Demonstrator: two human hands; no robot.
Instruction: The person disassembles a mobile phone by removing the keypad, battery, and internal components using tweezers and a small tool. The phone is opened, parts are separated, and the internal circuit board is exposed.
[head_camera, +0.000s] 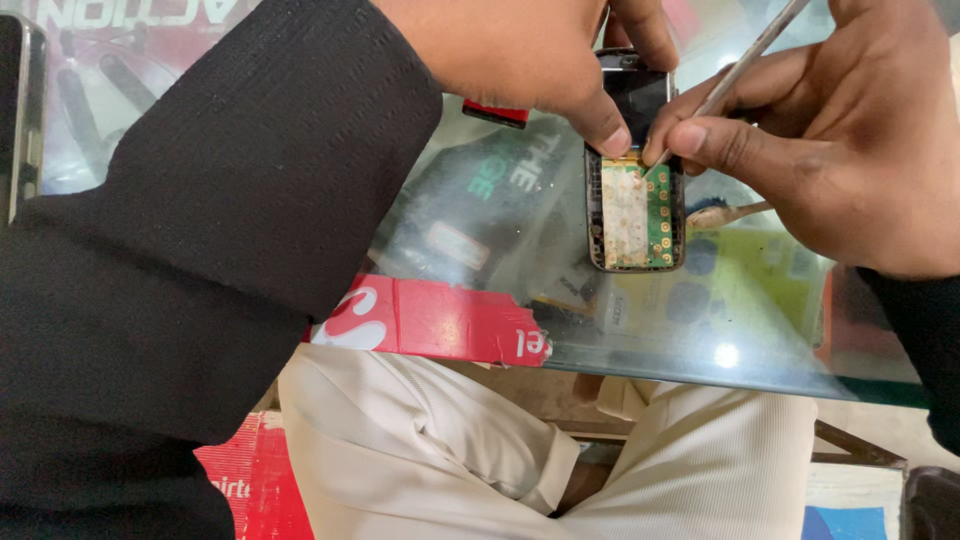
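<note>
Under my work lies the glass tabletop, its near edge patched with red tape — printed sheets show through it, blurred. Below are my cream trousers and perhaps a red carton

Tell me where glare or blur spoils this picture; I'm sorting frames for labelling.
Head view: a bright glare spot sits on the glass table near its front edge; the phone and its circuit board are sharp; the black sleeve fills the left, blocking much of the scene; posters under the glass look hazy.

A glass tabletop with red tape reflects light.
</note>
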